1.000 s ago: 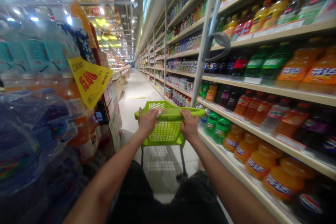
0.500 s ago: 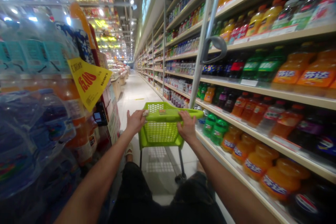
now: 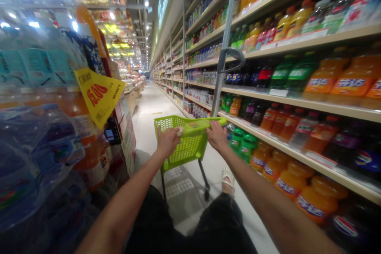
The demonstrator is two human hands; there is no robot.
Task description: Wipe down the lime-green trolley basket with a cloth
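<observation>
A lime-green shopping cart (image 3: 186,151) with a perforated basket stands in front of me, turned at an angle to the aisle. My left hand (image 3: 168,141) is closed around the left part of its handle, with a small whitish thing showing by the fingers that I cannot make out. My right hand (image 3: 216,135) grips the handle near its right end, fingers wrapped over the top. The cart's thin dark legs and a caster reach down to the tiled floor. What the basket holds, if anything, is hidden.
Shelves of soft drink bottles (image 3: 315,202) line the right side, with a metal post (image 3: 224,53) beside the cart. On the left, wrapped bottles (image 3: 59,143) and a yellow price sign (image 3: 99,95) stand close. The tiled aisle (image 3: 151,101) runs ahead.
The cart has swung round, its front turning toward the left. Both hands have shifted right with the handle. My right foot in a pale shoe has come into view.
</observation>
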